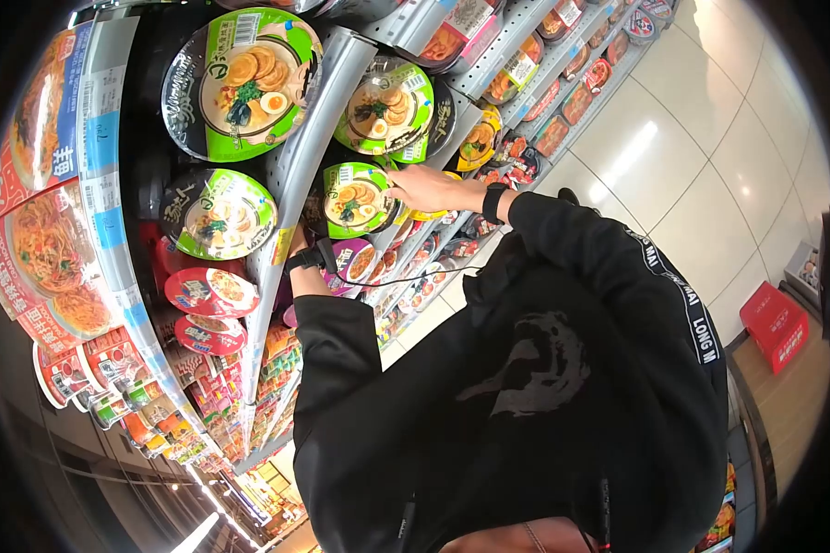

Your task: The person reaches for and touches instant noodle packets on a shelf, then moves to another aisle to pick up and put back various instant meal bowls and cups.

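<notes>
A green-lidded instant noodle bowl (pixel 349 205), with sliced meat and egg pictured on its lid, stands on the shelf in front of me. My right hand (pixel 420 189) has its fingers closed at the bowl's right rim. My left hand (pixel 299 241) reaches in at the bowl's lower left, beside the metal shelf edge; its fingers are hidden. A black band (pixel 495 203) is on my right wrist and a dark watch (pixel 312 256) on my left. Just above is another green noodle bowl (pixel 385 111), and a purple-lidded bowl (pixel 350 263) sits below.
A grey shelf edge (pixel 295 175) runs close past my left hand. Left of it are a large green bowl (pixel 240 83) and red-lidded bowls (pixel 212 292). A thin black cable (pixel 387 283) trails from near my left wrist. At right are floor tiles (pixel 673 138) and a red box (pixel 773 327).
</notes>
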{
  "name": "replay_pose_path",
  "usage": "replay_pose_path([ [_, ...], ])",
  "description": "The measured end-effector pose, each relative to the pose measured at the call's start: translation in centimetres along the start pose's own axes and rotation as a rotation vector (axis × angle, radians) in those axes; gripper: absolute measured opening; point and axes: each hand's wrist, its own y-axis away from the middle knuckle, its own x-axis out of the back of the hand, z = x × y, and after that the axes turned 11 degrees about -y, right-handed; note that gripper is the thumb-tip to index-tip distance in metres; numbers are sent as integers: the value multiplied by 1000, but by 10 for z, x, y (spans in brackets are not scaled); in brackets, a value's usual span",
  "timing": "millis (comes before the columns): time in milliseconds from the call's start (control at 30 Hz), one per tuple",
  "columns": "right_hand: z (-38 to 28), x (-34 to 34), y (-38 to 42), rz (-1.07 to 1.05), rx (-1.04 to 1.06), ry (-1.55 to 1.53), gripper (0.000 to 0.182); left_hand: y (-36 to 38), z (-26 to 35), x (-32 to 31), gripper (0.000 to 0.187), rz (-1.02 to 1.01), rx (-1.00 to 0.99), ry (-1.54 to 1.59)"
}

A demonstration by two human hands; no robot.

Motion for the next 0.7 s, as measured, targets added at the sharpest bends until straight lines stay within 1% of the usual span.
replay_pose_path([
  [167,9,-7,-2,3,25,25,33,-8,0,-3,49,-4,-1,0],
  [367,7,-7,-4,27,57,19,31,-10,-1,-2,48,-4,5,0],
  [567,0,-4,-6,21,26,50,30,-8,-4,-1,47,-1,15,3],
  [633,0,-6,-6,51,-11,34,31,-9,-5,-1,47,1,19,3],
  [700,0,-5,-7,52,-3,26,32,-10,-7,1,47,7,23,4],
])
